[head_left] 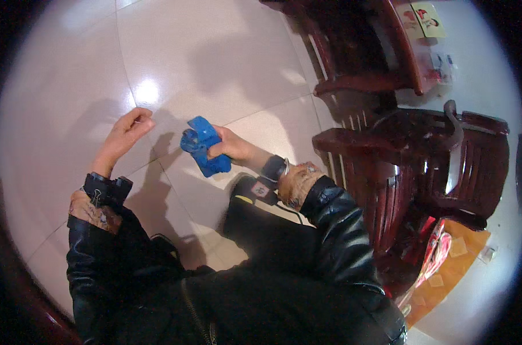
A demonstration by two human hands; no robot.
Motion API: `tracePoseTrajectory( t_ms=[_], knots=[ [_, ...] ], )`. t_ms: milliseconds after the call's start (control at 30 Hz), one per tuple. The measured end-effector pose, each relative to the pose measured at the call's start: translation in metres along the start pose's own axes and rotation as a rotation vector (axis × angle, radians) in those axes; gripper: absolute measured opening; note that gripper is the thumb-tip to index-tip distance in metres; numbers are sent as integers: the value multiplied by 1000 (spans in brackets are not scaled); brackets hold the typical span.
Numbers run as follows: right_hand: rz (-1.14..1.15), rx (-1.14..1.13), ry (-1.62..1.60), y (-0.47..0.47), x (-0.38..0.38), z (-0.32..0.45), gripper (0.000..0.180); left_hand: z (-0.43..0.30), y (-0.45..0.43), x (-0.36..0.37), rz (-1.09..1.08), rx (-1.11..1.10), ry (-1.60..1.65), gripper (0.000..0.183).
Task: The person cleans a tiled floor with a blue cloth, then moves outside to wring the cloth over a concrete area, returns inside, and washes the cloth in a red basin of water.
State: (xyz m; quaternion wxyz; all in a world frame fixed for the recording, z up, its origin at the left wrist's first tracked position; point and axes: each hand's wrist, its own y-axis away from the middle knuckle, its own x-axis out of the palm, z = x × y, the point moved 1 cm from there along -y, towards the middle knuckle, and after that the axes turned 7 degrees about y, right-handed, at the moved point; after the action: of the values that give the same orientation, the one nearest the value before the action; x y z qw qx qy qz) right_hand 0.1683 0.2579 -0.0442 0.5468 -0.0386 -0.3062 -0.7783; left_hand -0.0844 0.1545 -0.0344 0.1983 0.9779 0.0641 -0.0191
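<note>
My right hand (231,145) grips a bundle of blue cloth (206,146), thumb on top and fingers behind it. The cloth is folded, with one flap standing up at its far end and a rolled part on its left side. To the left, apart from the cloth, my left hand (129,129) hovers over the floor with thumb and fingers bent close together. A tiny pale spot shows between them, too small to tell whether it is a held thing. A binder clip (96,197) sits on my left cuff.
Pale glossy floor tiles (239,56) lie below. Dark red carved wooden furniture (459,164) stands along the right, with an orange sheet and a red packet (437,246) near it. Picture cards (429,19) are at the upper right. A dark curved edge (41,302) runs along the lower left.
</note>
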Motion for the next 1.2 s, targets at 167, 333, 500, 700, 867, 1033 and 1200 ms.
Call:
tracePoseTrajectory(
  t_ms=[167, 333, 500, 700, 867, 1033, 1200],
  knots=[
    [-9, 100, -103, 25, -18, -54, 68, 37, -11, -16, -13, -109, -329, 42],
    [-133, 239, -375, 61, -23, -128, 77, 78, -11, -12, 19, -313, -589, 49],
    [-104, 211, -454, 61, -34, -148, 71, 105, -16, 8, 184, -302, -682, 50],
    [-102, 202, -523, 23, -48, -128, 67, 134, -9, 27, 178, -374, -804, 74],
    [-268, 215, -438, 17, -62, -107, 71, 130, 2, 33, 137, -346, -873, 78],
    [-298, 185, -508, 10, -63, -89, 65, 152, -19, 15, 179, -517, -836, 75],
    [-356, 196, -420, 0, -59, -77, 74, 174, -50, -11, 40, -553, -624, 47]
  ],
)
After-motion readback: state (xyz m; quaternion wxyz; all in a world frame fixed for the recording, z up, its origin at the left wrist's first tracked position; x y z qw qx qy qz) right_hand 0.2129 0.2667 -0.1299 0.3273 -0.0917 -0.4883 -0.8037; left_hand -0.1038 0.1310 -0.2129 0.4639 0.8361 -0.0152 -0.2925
